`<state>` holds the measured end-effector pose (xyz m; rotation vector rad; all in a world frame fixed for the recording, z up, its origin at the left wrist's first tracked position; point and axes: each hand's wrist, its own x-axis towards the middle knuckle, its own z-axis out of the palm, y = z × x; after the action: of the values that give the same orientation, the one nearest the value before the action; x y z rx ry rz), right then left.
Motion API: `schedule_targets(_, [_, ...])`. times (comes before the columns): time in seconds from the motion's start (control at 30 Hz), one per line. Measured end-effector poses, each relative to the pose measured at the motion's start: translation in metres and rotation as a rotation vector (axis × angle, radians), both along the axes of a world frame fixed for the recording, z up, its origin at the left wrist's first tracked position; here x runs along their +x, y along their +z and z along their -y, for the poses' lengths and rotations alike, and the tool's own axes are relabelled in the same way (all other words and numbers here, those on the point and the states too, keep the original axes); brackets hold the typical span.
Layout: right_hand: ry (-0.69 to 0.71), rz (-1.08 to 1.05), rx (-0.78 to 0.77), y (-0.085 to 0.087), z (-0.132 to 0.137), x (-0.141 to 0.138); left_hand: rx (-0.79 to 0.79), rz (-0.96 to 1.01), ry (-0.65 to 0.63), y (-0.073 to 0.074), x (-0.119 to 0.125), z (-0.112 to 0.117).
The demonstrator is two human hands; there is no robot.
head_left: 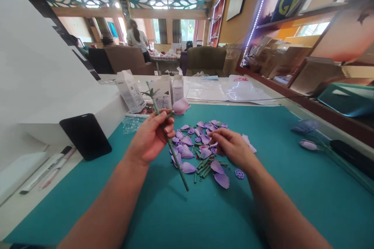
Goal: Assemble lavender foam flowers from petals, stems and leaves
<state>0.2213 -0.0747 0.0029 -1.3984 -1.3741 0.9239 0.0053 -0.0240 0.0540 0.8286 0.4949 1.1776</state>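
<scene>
My left hand (152, 136) is closed round a green toy flower stem (175, 157) that slants from upper left to lower right above the teal mat (204, 210). A purple bud (181, 106) sits on a side branch near the stem's top. My right hand (230, 146) rests fingers-down on a pile of purple petals and green rod pieces (201, 151), its fingertips pinched among the pieces. What they pinch is too small to name.
A black phone (85, 136) and markers (48, 169) lie on the white ledge at left. Small white boxes (163, 91) and plastic sheets (228, 89) stand behind the mat. Two finished purple flowers (306, 134) lie at right. People sit far behind.
</scene>
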Motion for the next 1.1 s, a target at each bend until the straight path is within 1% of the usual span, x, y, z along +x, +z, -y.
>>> schedule_targets(0.1, [-0.171,0.117,-0.009,-0.003,0.000,0.039,0.016,-0.025,0.003,0.007,-0.012,-0.005])
schedule_targets(0.2, [-0.331,0.328,-0.031,-0.011,0.002,0.070,0.027,-0.062,-0.005,0.008,-0.022,-0.011])
schedule_targets(0.27, [-0.392,0.428,-0.037,-0.019,0.003,0.083,0.049,-0.075,-0.014,0.006,-0.027,-0.015])
schedule_targets(0.37, [-0.402,0.463,-0.046,-0.026,0.004,0.087,0.084,-0.084,-0.037,-0.001,-0.030,-0.017])
schedule_targets(0.43, [-0.372,0.409,-0.027,-0.025,0.003,0.079,0.107,-0.075,-0.076,-0.005,-0.028,-0.015])
schedule_targets(0.53, [-0.268,0.204,0.012,-0.016,0.003,0.057,0.134,-0.064,-0.183,-0.010,-0.022,-0.006])
schedule_targets(0.6, [-0.169,0.065,0.033,-0.006,0.004,0.038,0.139,-0.062,-0.257,-0.013,-0.018,-0.001])
schedule_targets(0.67, [-0.028,-0.055,0.061,0.006,0.006,0.020,0.139,-0.055,-0.319,-0.015,-0.014,0.004])
schedule_targets(0.7, [0.043,-0.115,0.083,0.011,0.007,0.012,0.139,-0.056,-0.346,-0.016,-0.012,0.005])
schedule_targets(0.77, [0.138,-0.215,0.140,0.022,0.009,-0.004,0.133,-0.059,-0.387,-0.018,-0.009,0.009])
schedule_targets(0.83, [0.213,-0.243,0.171,0.031,0.009,-0.016,0.126,-0.062,-0.423,-0.020,-0.006,0.011])
schedule_targets(0.93, [0.293,-0.212,0.152,0.044,0.008,-0.028,0.133,-0.052,-0.468,-0.022,-0.004,0.014])
schedule_targets(1.1, [0.332,-0.140,0.127,0.057,0.008,-0.036,0.178,-0.052,-0.507,-0.026,-0.004,0.015])
